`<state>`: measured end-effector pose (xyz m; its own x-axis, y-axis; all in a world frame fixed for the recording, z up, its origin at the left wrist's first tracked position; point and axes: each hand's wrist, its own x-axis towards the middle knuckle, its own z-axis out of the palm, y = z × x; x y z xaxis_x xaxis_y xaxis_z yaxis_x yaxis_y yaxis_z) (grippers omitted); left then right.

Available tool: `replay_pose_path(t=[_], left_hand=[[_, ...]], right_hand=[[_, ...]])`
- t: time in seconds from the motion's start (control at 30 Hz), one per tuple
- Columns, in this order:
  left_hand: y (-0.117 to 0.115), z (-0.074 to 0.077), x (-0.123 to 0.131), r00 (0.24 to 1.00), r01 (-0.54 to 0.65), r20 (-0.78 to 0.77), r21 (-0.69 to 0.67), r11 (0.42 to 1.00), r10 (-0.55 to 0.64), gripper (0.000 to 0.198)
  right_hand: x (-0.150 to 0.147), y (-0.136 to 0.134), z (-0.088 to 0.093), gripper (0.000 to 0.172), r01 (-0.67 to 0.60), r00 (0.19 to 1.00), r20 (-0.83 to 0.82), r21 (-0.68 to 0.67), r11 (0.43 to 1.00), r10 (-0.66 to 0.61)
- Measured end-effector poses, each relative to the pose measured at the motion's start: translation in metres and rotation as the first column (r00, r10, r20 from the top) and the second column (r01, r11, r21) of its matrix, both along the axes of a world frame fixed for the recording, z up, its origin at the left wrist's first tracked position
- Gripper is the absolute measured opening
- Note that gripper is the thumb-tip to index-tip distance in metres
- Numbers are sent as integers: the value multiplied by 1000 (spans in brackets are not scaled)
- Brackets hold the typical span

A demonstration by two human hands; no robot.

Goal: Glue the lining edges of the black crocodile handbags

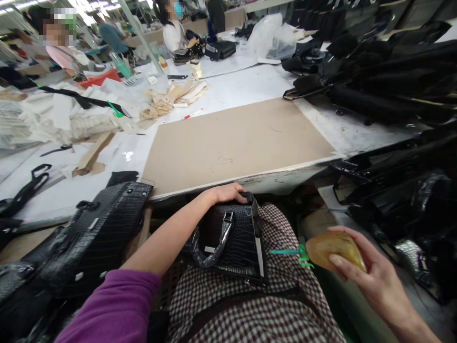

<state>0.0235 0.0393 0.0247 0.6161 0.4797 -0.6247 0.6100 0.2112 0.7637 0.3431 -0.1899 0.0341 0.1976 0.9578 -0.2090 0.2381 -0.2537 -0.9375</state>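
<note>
I've got one view: worn on the head, facing forward and down past the checked cloth. Close range: left hand, right hand, black croc-embossed handbag. Mid: beige board. Far, top edge: co-worker in white.

Bearings are taken from the handbag, resting on the wearer's lap. The left hand is on its 12 o'clock edge. The bottle, in the right hand, is at 3. Beyond, at 12, a board lies on the table; strips at 11; bag pieces at 9.
</note>
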Motion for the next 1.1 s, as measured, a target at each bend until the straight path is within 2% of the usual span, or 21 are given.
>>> replay_pose_path(t=[0.27, 0.6, 0.83, 1.1], left_hand=[[-5, 3, -6, 999, -44, -15, -14, 999, 44, 20], [-4, -2, -12, 998, -65, -1, -26, 998, 65, 21], [-5, -4, -11, 998, -67, 7, -44, 997, 67, 21], [-3, -5, -12, 998, -56, -1, -12, 998, 56, 20]], right_hand=[[-21, 29, 6, 48, -62, 996, -52, 66, 996, 66], [-32, 43, 3, 47, -122, 992, -8, 91, 988, 124], [-25, 42, 4, 45, -229, 973, -11, 49, 972, 230], [-18, 25, 4, 47, -342, 939, -46, -33, 939, 340]])
